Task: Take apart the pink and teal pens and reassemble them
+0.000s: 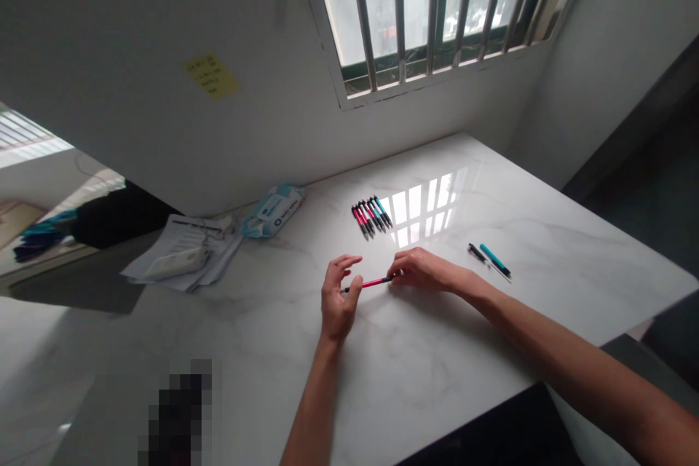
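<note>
A pink pen (373, 282) with black ends lies level just above the white marble table (415, 364), held between both hands. My left hand (338, 298) pinches its left tip with thumb and fingers. My right hand (420, 270) is closed around its right end. Behind the hands, a row of several pink and teal pens (371, 215) lies side by side on the table. To the right lie a teal pen barrel (494, 259) and a black pen part (477, 253), apart from the hands.
A pack of wet wipes (273, 210) lies at the wall, beside papers (183, 251) with a white object on top. A barred window (431, 7) is above the table. A yellow note (212, 76) sticks on the wall. The table's edge runs along the right and front.
</note>
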### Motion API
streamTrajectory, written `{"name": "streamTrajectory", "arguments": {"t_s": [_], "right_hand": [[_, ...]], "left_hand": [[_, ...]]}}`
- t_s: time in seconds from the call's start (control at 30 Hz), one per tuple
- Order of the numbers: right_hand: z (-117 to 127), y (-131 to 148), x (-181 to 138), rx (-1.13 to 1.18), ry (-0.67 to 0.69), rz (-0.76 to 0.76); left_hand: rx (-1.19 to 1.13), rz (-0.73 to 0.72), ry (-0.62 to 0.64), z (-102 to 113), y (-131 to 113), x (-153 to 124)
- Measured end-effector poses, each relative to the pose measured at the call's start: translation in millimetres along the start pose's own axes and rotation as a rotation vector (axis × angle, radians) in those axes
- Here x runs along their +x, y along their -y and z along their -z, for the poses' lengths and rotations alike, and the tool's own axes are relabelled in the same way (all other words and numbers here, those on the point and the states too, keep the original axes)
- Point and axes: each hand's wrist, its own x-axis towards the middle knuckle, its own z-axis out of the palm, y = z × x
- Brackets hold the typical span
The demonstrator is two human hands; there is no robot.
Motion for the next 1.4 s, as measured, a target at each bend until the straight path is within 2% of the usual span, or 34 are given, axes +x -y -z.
{"name": "streamTrajectory", "arguments": {"t_s": [0.1,0.2,0.27,0.4,0.53,0.73,0.93,1.1,1.17,1.23,1.4], "right_hand": [[10,-10,0,0.004,-0.209,-0.097],[22,-28,-1,-0.024,-0.511,-0.35],[28,-41,-1,-0.091,-0.594,-0.5],[31,-55,10,-0.21,-0.538,-0.628],[30,-56,41,-0.252,-0.45,-0.684],[39,-57,85,-0.298,-0.361,-0.719],[36,-50,91,-0.302,-0.298,-0.696],[52,-38,57,-0.262,-0.278,-0.569],[68,-35,28,-0.249,-0.269,-0.502],[87,-33,-8,-0.251,-0.271,-0.358],[125,-25,-96,-0.339,-0.227,-0.375]], "left_hand": [[0.033,0.04,-0.127,0,5,1],[0.076,0.085,-0.187,-6,6,-1],[0.091,0.083,-0.172,-12,4,-3],[0.1,0.057,-0.12,-19,-6,-8],[0.096,0.043,-0.088,-22,-11,-11],[0.101,0.027,-0.056,-26,-4,-15],[0.104,0.038,-0.063,-27,-4,-14],[0.11,0.049,-0.037,-27,-7,-15],[0.112,0.047,-0.024,-28,-8,-15],[0.114,0.037,-0.016,-30,-10,-15],[0.112,0.011,0.021,-36,-14,-17]]}}
